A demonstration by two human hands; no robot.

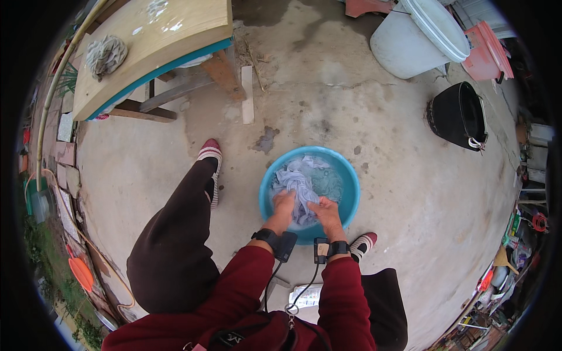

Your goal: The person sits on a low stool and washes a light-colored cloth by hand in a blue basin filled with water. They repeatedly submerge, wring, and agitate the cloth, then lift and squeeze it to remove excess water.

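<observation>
A blue plastic basin stands on the concrete floor between my feet, with sudsy water in it. Pale, wet cloth lies bunched in the water, mostly on the basin's left side. My left hand grips the cloth near the basin's left wall, its fingertips hidden in the folds. On the other side of the bundle, my right hand pinches the cloth between thumb and fingers. Both wrists wear black straps with small boxes and cables.
A wooden table with a crumpled grey rag stands at upper left. At upper right are a white bucket, a pink bucket and a black bucket. A flat wooden strip lies beside the table leg. Clutter lines the right edge.
</observation>
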